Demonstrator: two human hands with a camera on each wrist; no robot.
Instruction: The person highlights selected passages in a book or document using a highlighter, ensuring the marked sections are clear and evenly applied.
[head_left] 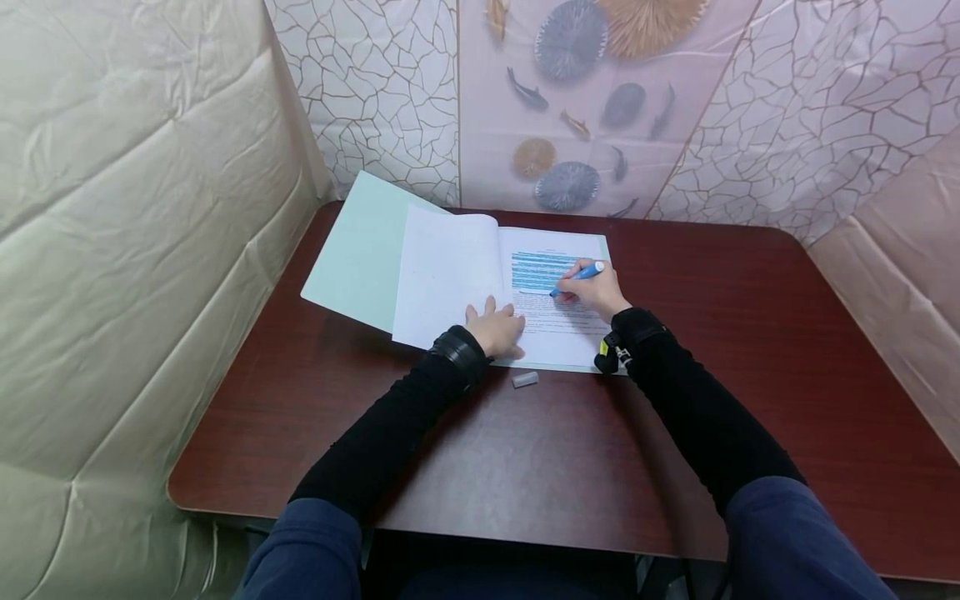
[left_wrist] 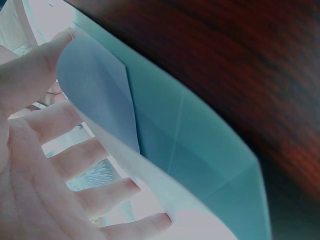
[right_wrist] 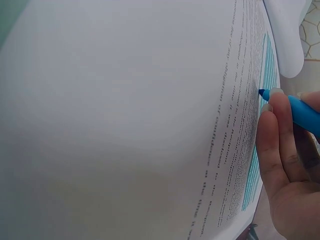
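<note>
A pale green folder (head_left: 352, 250) lies spread on the table, with white sheets in it. The right-hand printed page (head_left: 555, 333) bears blue highlighted lines over its upper text. My right hand (head_left: 596, 292) pinches a blue highlighter (head_left: 588, 271); in the right wrist view its dark blue tip meets the page just beside the highlighted lines (right_wrist: 270, 60). My left hand (head_left: 495, 329) rests with spread fingers near the fold, over the lower edge of the turned blank sheet (head_left: 446, 275). Seen from the left wrist, its fingers (left_wrist: 115, 195) touch a curved sheet (left_wrist: 100, 80).
A small pale grey cylinder (head_left: 525, 379) lies on the dark red-brown table (head_left: 480, 467), just in front of the folder. Patterned cloth (head_left: 375, 83) hangs behind the table, and cream padded cloth (head_left: 150, 250) hangs at the left.
</note>
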